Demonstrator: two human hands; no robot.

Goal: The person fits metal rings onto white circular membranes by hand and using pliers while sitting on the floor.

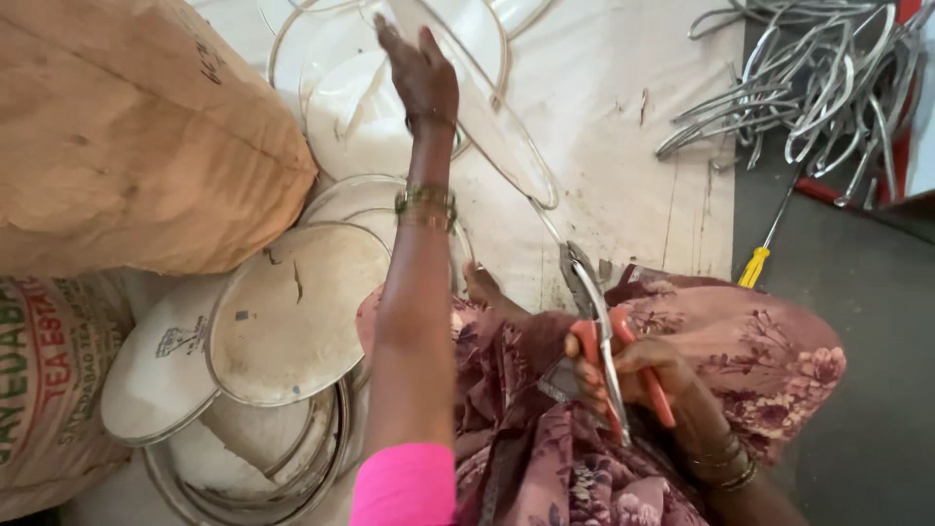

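White floor sheet (623, 117): left hand (424, 73), fingers spread, touches a glass lid (477, 107) at twelve o'clock; right hand (633, 375) squeezes pliers (594, 321) pointing twelve.

Metal handles (818, 83) heaped beside a yellow screwdriver (765, 248); brown sack (127, 136) opposite.

At the upper left lies a big bulging sack of brown paper (127, 136), and just under it, at the left edge, a pale woven sack (44, 390) with red and green printed letters touches the round lids.
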